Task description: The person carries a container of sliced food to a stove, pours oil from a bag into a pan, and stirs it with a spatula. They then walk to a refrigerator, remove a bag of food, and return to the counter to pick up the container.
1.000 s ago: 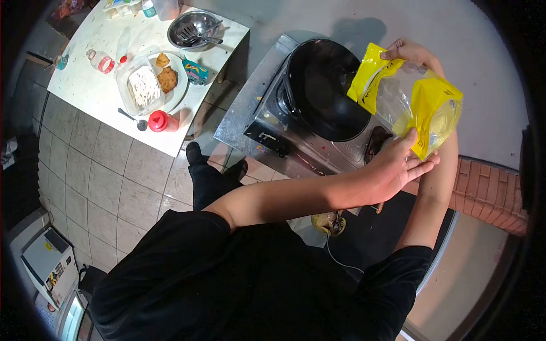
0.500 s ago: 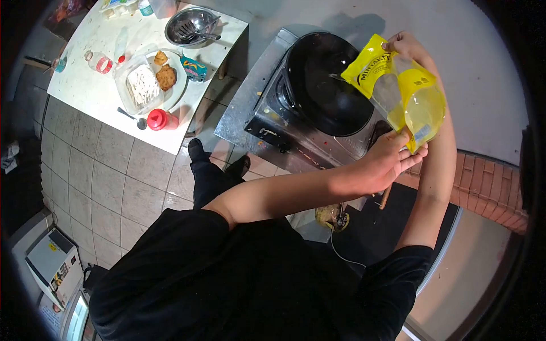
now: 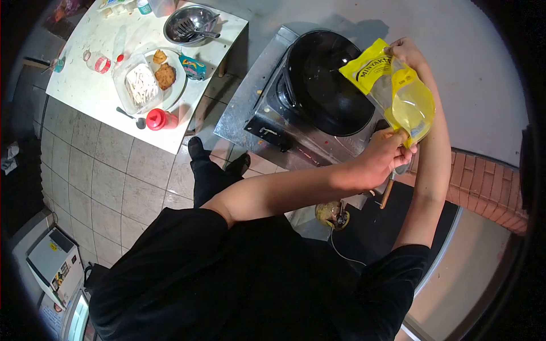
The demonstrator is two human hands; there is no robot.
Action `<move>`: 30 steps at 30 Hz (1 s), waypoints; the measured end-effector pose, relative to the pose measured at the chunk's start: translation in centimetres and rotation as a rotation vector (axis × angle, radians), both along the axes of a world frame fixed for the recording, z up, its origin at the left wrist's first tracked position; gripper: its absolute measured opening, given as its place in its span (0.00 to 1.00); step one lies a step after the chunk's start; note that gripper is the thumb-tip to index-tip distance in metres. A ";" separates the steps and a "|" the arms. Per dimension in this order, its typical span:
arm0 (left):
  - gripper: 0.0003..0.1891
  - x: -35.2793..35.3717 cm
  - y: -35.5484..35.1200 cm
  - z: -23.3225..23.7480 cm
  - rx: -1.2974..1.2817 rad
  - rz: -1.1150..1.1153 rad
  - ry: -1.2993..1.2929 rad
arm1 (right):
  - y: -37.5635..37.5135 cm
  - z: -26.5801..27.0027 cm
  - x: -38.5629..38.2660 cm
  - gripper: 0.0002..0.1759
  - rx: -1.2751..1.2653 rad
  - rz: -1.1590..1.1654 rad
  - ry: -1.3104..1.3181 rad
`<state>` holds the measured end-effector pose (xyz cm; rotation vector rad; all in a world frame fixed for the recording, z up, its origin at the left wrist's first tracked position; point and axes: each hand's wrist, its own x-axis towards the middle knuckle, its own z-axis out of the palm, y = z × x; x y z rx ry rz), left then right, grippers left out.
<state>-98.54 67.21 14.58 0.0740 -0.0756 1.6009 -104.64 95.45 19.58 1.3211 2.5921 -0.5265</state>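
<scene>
A yellow and clear oil pouch (image 3: 398, 89), printed "MINYAKITA", hangs tilted at the right side of a large black wok (image 3: 327, 91). One printed corner of it reaches over the wok's rim. My left hand (image 3: 387, 156) is closed on the pouch's lower end, thumb on top. At the upper edge, my right hand (image 3: 408, 51) grips the pouch near its printed end. The wok sits on a metal gas stove (image 3: 267, 122), its inside dark and shiny.
Left of the stove, a white table (image 3: 74, 79) bears a plastic tub (image 3: 136, 88) of white pieces, fried food (image 3: 165, 77), a red-lidded container (image 3: 158, 119) and a steel bowl (image 3: 190, 25) with utensils. A wooden handle (image 3: 387, 194) juts out below my left hand.
Both hands have shifted slightly left with the pouch, and its lower end has come up a little. The wok and stove stay where they were.
</scene>
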 end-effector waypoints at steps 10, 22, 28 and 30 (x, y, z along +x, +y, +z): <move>0.18 -1.3 0.6 -2.4 -0.139 -0.220 -0.183 | -2.3 -0.7 1.0 0.14 -0.417 -0.021 0.007; 0.20 -1.0 1.1 -7.2 -0.188 -0.017 0.297 | -10.1 4.5 5.8 0.40 -0.476 -0.043 -0.231; 0.21 0.5 1.1 -7.8 -0.256 -0.122 0.319 | -7.7 1.1 12.6 0.08 -0.503 -0.026 -0.075; 0.22 0.7 0.9 -7.5 -0.265 -0.156 0.281 | -7.8 1.3 13.6 0.07 -0.484 -0.055 -0.055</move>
